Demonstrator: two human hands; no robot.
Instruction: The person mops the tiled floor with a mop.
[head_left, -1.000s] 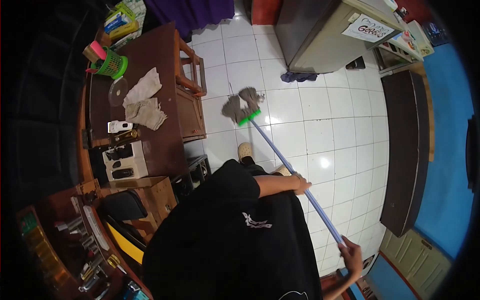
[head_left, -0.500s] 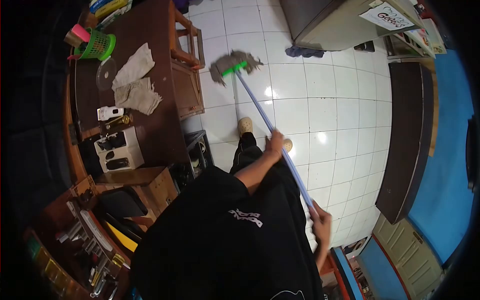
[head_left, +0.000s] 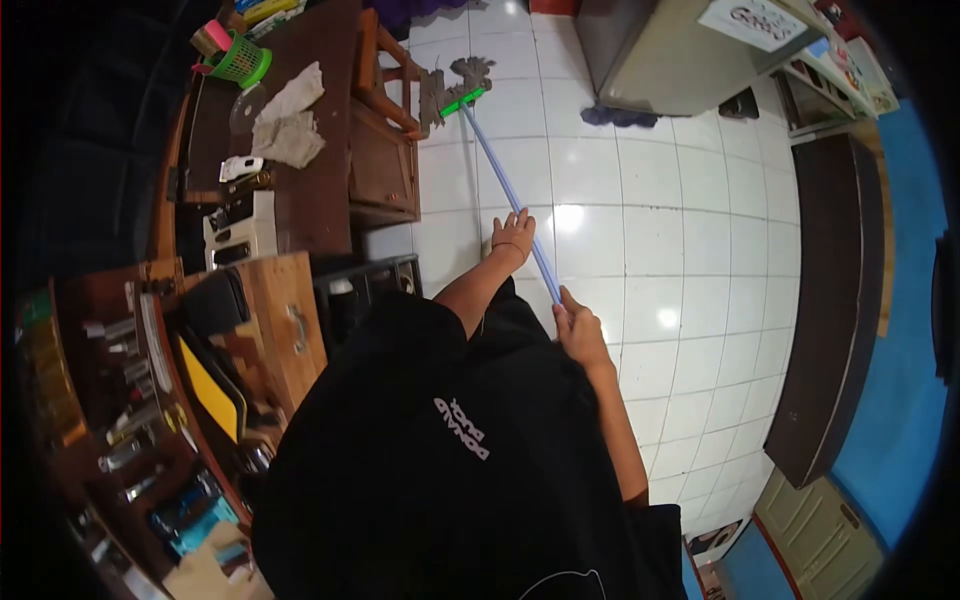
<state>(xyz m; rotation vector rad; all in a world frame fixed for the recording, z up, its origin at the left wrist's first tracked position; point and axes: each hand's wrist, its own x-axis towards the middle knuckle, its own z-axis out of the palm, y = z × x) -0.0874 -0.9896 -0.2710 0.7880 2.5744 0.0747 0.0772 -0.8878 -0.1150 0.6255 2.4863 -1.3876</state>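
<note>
A mop with a pale blue handle (head_left: 492,152), a green bar (head_left: 462,101) and grey strands (head_left: 432,98) reaches across the white tiled floor (head_left: 660,240), its head beside the wooden stool. My left hand (head_left: 514,238) is on the middle of the handle, fingers laid over it. Farther down, near the handle's end, my right hand (head_left: 578,325) is wrapped round it.
On the left stands a dark brown table (head_left: 320,190) with grey cloths (head_left: 290,137) and a green basket (head_left: 240,62). A wooden stool (head_left: 385,75) is near the mop head. A fridge (head_left: 660,60), a dark cloth (head_left: 618,117) and a long dark box (head_left: 825,300) are rightward.
The mop head has moved forward, closer to the stool. Both hands have shifted forward with the handle, and my right hand is now nearer my left. The view has shifted too.
</note>
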